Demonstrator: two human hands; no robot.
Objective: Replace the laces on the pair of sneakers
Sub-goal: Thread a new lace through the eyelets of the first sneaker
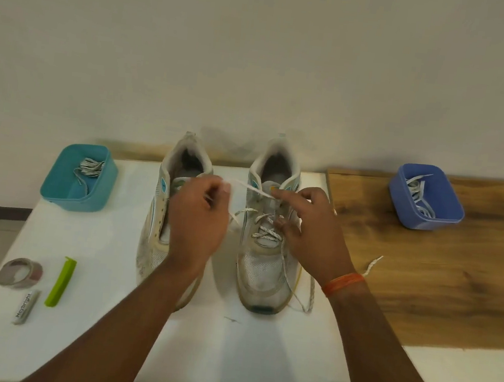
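White board covered the table [256, 358] where my two worn sneakers stood side by side, toes toward me and heels toward the wall. My left hand [199, 216] hung over the left sneaker [160, 211], fingers curled and pinching one end of a speckled white lace [267, 228]. From that pinch the lace ran across the gap to the right sneaker [266, 274], where it was crossed through the lower eyelets only. My right hand [312, 229] was over that shoe's tongue, forefinger and thumb pinching the lace near the upper eyelets; the other fingers were bent down against the shoe's side. An orange band [344, 283] circled my right wrist. The lace's other end trailed off the right side of the shoe, looped on the board near the toe and ended on the wooden surface [452, 292] beside it. The left sneaker showed bare eyelets where my hand did not cover it.

Far to the left sat a teal tub [56, 190] with a bundled speckled lace [90, 166] inside. Well off to the right, on the wood, a blue tub [448, 219] held loose white laces [417, 190]. Near my left forearm lay a roll of tape [20, 272], a green clip [61, 282] and a small grey tube [26, 306], close together but apart.
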